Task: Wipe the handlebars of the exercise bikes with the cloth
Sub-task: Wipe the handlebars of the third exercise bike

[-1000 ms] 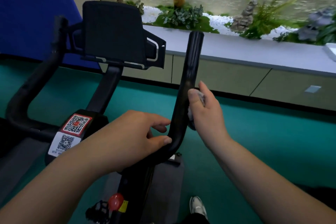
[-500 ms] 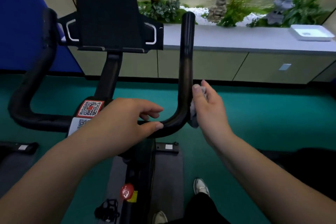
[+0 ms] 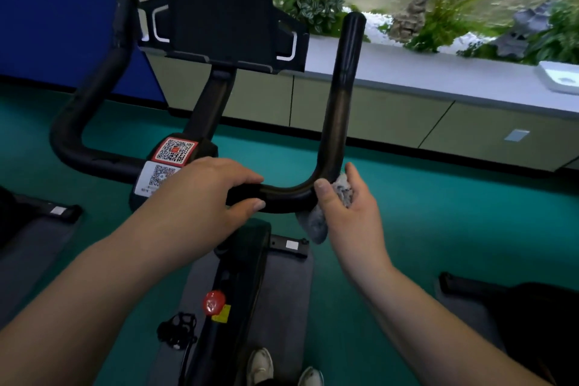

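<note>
The right hand (image 3: 347, 207) holds a grey cloth (image 3: 316, 222) against the outer side of the handlebar's (image 3: 336, 122) lower bend, thumb pressed on the near face of the tube and fingers curled behind the fabric; part of the cloth hangs loose below the bar. The left hand (image 3: 206, 194) grips the cross section of the same bar just beside it, fingers over the top and thumb underneath, which steadies the bike. To wipe the bend well, the cloth wants wrapping further round the tube so the far side is covered too, and the loose tail gathered in, with firm pressure kept through the curve. How much of the cloth actually touches the back of the bar is probably hidden by the hand. From this bend the right horn runs up and away from the person, its long axis nearly upright with a slight lean, ending in a rounded tip in front of the grey counter (image 3: 438, 81).
</note>
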